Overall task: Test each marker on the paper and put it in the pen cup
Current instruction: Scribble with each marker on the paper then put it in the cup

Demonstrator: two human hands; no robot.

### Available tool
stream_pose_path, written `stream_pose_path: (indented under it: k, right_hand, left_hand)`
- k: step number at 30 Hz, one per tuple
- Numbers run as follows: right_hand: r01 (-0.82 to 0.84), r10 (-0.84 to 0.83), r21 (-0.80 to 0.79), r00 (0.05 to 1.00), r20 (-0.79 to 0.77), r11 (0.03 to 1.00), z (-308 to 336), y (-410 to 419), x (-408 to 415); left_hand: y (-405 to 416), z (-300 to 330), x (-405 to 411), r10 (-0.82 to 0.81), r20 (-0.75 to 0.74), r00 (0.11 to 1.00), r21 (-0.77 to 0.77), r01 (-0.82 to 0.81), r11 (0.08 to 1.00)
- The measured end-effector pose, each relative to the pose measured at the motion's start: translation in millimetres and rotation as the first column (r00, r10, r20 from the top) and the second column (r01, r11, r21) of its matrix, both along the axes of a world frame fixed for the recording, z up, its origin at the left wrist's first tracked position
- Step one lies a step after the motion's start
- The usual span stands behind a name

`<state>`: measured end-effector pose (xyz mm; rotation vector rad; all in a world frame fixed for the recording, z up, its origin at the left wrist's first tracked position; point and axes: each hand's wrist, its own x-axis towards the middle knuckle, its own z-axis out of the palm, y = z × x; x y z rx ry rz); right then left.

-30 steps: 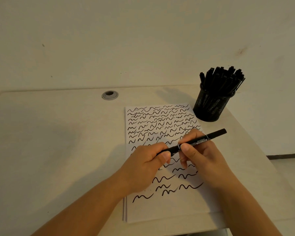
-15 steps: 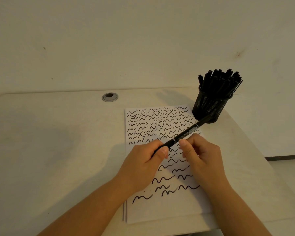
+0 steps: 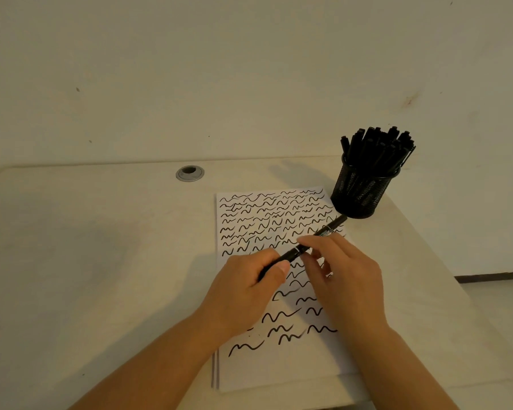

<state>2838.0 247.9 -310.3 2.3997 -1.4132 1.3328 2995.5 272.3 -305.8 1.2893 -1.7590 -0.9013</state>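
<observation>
- Two hands share one marker [image 3: 305, 245] above the paper [image 3: 279, 371], just short of the pen cup [image 3: 363, 193]: the left hand [image 3: 249, 287] grips its nearer end, and the right hand [image 3: 342, 272] has loosely bent fingers [image 3: 307, 241] on the barrel.
- Whether it is capped cannot be told; an exposed tip could smear the paper or skin.
- Because the pen cup looks crowded with markers [image 3: 378, 143], pushing another in could tip it, as it stands near the desk [image 3: 101, 247] edge.
</observation>
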Motion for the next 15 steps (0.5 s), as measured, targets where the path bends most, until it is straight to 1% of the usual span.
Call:
stream_pose_path:
  k: [4,7,9,10,12,14,15]
  right_hand:
    - [0.048,-0.074,-0.15,0.982,-0.173,0.988,4,-1,-1]
    - [0.024,-0.067,-0.167,0.964,-0.256,0.986,11,-2,-5]
    - [0.024,-0.061,-0.14,0.962,-0.267,0.99,17,-5,-11]
    - [0.048,-0.072,-0.101,0.966,-0.248,0.994,22,-8,-16]
    - [0.136,-0.135,-0.003,0.979,-0.156,0.991,34,-15,-27]
    - [0.203,-0.203,0.095,0.979,-0.015,0.974,48,-22,-39]
    - [0.21,-0.22,0.136,0.973,0.066,0.968,55,-27,-47]
  left_hand:
    - [0,-1,2,-0.02,0.035,0.999,-0.055,0.022,0.998]
    - [-1,-3,1,-0.036,0.025,0.999,-0.084,0.038,0.996]
    - [-2,-1,-1,-0.057,0.018,0.998,-0.103,0.058,0.993]
    - [-3,1,-2,-0.064,0.027,0.998,-0.116,0.066,0.991]
    - [-6,6,-7,-0.075,0.067,0.995,-0.136,0.084,0.987]
    - [-14,15,-14,-0.075,0.125,0.989,-0.123,0.09,0.988]
    - [-20,18,-18,-0.072,0.156,0.985,-0.109,0.09,0.99]
